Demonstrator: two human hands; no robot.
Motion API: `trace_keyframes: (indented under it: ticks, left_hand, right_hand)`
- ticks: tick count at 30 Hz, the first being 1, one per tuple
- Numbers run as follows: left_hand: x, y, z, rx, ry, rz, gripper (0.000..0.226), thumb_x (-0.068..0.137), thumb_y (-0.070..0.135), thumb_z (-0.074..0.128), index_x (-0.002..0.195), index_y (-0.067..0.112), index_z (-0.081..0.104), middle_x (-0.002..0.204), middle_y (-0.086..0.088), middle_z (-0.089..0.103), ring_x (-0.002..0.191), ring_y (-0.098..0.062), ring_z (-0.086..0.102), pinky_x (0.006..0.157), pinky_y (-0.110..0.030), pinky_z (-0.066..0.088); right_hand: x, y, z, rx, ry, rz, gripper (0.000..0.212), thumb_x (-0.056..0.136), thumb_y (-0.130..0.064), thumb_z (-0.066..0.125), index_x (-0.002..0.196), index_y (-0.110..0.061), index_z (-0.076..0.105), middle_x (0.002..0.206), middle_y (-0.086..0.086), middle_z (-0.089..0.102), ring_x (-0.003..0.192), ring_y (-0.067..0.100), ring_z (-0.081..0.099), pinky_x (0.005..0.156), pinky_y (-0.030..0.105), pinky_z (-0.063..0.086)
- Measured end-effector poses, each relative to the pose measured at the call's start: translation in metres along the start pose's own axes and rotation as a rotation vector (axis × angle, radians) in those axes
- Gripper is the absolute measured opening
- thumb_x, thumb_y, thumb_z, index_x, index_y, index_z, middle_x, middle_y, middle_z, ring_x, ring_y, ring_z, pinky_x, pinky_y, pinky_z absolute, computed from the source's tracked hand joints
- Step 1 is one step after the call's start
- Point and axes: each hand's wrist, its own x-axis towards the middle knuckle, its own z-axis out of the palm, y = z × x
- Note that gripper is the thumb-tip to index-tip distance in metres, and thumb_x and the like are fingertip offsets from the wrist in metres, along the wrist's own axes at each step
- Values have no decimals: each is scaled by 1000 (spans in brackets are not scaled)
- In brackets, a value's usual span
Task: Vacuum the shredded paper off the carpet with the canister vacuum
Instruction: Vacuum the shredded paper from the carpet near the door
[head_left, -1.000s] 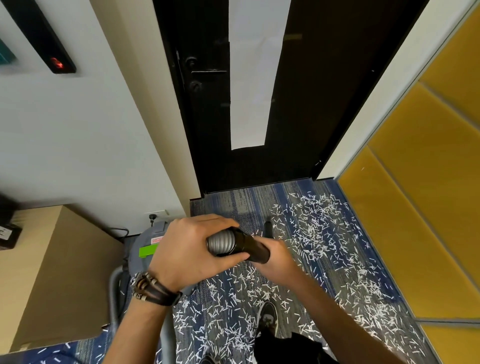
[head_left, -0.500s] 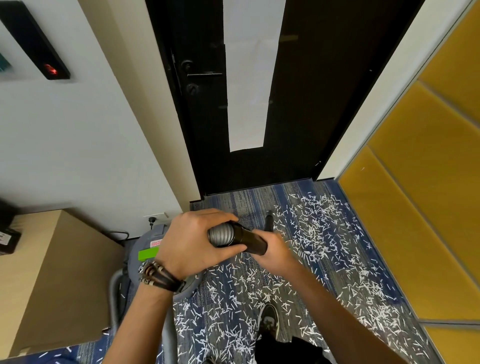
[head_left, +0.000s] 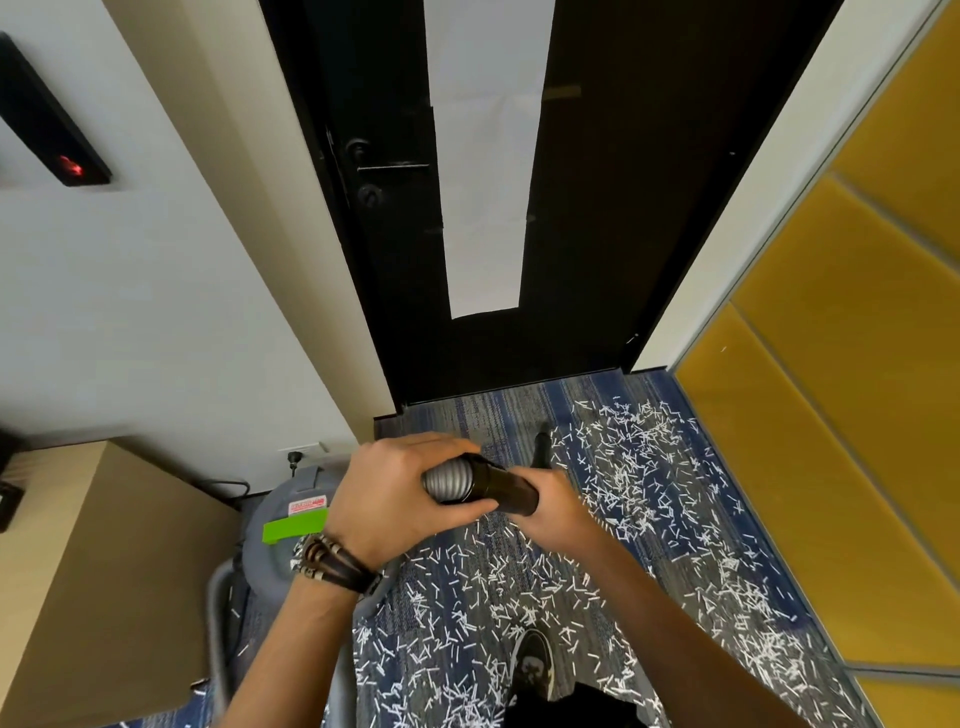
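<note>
Vacuum hose (head_left: 449, 480) unmoved, left hand (head_left: 389, 501), right hand (head_left: 557, 508) still gripping it

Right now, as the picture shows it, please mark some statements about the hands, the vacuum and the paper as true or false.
1. The left hand grips the grey hose. True.
2. One hand is free. False: the right hand holds the black tube.
3. The floor is already clean. False: shredded paper lies over much of the carpet.
4. The vacuum stands left of both hands. True.
</note>
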Motion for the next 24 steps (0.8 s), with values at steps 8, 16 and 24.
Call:
trace_keyframes:
  ticks: [8, 16, 24]
  left_hand:
    - [34, 19, -3, -15, 62, 33, 50, 73, 59, 88, 115, 34, 77, 107, 21, 76, 97, 4, 70, 90, -16, 56]
    - [61, 41, 24, -25, 37, 74, 48, 75, 56, 88, 113, 29, 79, 106, 19, 77, 95, 5, 71, 86, -21, 58]
    - [88, 45, 26, -16, 15, 64, 45, 78, 57, 83, 114, 31, 78, 107, 22, 75, 97, 4, 70, 85, -27, 60]
  right_hand:
    - [12, 7, -26, 56, 61, -48, 16, 82, 1, 72, 93, -10, 71, 75, 0, 67, 63, 5, 58, 59, 23, 46]
    - [5, 41, -57, 41, 67, -66, 12, 82, -3, 74, 87, -12, 68, 73, -2, 68, 64, 12, 64, 59, 34, 54]
    - [22, 47, -75, 50, 62, -31, 17, 84, -4, 75, 97, -14, 70, 77, -5, 68, 68, 9, 63, 61, 22, 49]
